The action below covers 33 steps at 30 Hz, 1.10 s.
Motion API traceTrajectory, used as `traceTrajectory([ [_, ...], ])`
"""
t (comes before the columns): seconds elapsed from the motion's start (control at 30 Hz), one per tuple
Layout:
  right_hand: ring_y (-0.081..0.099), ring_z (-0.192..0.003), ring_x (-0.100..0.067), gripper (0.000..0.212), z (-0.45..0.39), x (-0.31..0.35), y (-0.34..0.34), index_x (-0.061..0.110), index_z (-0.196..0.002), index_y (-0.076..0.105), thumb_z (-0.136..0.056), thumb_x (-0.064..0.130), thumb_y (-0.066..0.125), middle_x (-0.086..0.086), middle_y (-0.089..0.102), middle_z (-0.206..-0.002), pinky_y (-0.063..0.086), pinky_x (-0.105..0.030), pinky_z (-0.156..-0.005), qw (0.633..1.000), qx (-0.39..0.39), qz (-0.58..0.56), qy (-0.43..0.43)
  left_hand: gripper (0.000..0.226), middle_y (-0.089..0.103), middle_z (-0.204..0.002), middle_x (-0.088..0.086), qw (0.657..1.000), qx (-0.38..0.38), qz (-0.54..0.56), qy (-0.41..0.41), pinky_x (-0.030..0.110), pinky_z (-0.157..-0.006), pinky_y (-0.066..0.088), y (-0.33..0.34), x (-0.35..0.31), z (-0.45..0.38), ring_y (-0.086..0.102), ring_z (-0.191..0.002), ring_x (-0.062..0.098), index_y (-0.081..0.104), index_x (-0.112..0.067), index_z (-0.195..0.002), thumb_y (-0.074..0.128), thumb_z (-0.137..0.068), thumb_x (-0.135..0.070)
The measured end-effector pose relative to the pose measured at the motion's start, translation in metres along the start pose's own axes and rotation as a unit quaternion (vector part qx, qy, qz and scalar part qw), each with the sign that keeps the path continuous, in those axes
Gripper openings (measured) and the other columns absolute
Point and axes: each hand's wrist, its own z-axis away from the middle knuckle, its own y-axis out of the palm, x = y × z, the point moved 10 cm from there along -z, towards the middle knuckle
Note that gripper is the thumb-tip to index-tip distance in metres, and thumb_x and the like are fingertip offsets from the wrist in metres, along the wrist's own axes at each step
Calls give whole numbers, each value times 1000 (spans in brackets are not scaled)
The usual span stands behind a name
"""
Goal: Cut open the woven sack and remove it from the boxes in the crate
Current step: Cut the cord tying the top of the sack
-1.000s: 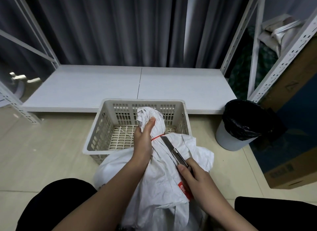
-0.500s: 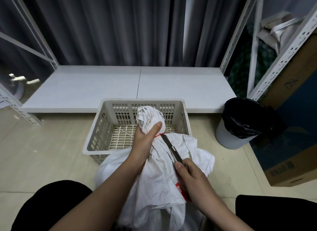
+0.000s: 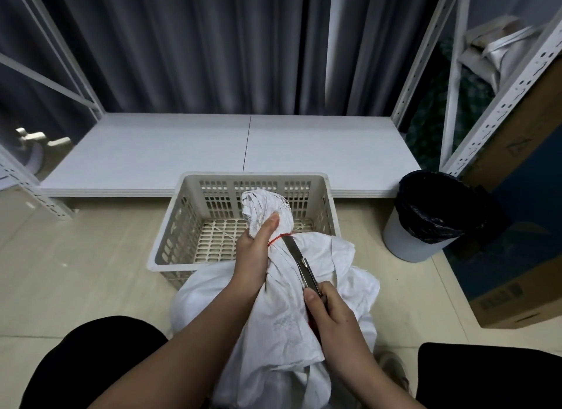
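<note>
the white woven plastic sack [image 3: 282,326] stands on the floor against the near edge of the beige perforated plastic crate [image 3: 213,226], between the person's knees; the part of the crate that shows looks bare. its neck is gathered and tied with a thin red string [image 3: 278,237]. the left hand [image 3: 254,250] is wrapped tight around this neck, just below the bunched top. the right hand [image 3: 330,308] is closed around the handle of a slim metal utility knife [image 3: 299,264], whose blade tip lies at the string. the sack looks thin, soft and crinkly, probably a little slippery, so the bunched neck seems the best place to hold it. the boxes inside are hidden. the left fingers are near the blade, which is a risk. a grey waste bin with a black liner [image 3: 425,217] stands well apart on the right.
</note>
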Motion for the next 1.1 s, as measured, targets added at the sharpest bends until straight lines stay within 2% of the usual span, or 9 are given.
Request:
traceTrajectory([
  [0.17,36,-56,-5,37,1,-6,10,19,-65,41,-89,43,56,14,40,-54,30,-22,-59,993,34,-101,46,15,72,-92,-9,999,-3,1,43,5,-60,49,2,-7,4,69,-78,-3,68,-17,-101,62,-90,-25],
  [0.27,45,-69,-26,79,2,-9,26,-5,-89,49,-69,69,65,-28,58,-82,36,-34,-61,976,71,-188,82,13,71,-92,-9,998,-6,6,55,4,-62,49,4,-8,5,67,-79,-4,66,-18,-101,61,-91,-25],
  [0.33,52,-76,-57,89,3,-6,30,-13,-108,45,-73,67,60,-48,50,-108,47,-55,-64,966,87,-222,101,17,70,-98,-7,998,-5,5,61,4,-66,50,6,-9,6,66,-86,-2,65,-17,-106,60,-92,-26],
  [0.4,50,-47,-36,67,0,-6,26,-4,-78,51,-82,63,55,-25,56,-62,36,-33,-42,960,86,-245,107,20,69,-100,-11,997,-4,1,73,4,-69,49,7,-11,5,64,-89,-5,63,-19,-110,59,-92,-27],
  [0.43,33,-35,-19,55,0,-4,25,10,-64,43,-86,61,51,-8,38,-48,20,-23,-39,957,87,-254,114,21,68,-101,-13,997,-2,0,77,3,-70,49,7,-12,5,63,-90,-7,62,-19,-112,58,-93,-26],
  [0.5,16,-32,-8,48,2,-9,28,20,-59,31,-91,55,42,1,21,-44,9,-17,-36,938,104,-290,159,21,66,-101,-15,997,3,-9,83,2,-71,48,10,-13,3,61,-90,-10,61,-20,-114,57,-94,-25],
  [0.73,18,-22,-6,50,3,-10,51,18,-51,39,-83,55,44,4,22,-35,9,-9,-34,861,187,-413,230,24,64,-94,-17,997,7,-22,69,-3,-62,43,7,-9,-8,58,-84,-10,60,-16,-115,55,-94,-28],
  [0.9,28,-20,-6,51,4,0,67,16,-52,48,-63,53,82,3,33,-32,23,-7,-30,808,283,-477,199,17,62,-87,-14,998,11,-19,54,-2,-56,43,9,-7,-11,56,-77,-10,59,-14,-109,55,-95,-23],
  [1.1,42,-25,-9,43,6,12,75,13,-60,51,-81,45,71,1,41,-36,33,-14,-29,731,358,-557,166,32,66,-104,-9,993,21,-70,93,-2,-68,43,13,-8,-10,61,-94,-4,58,-10,-124,54,-96,-25],
])
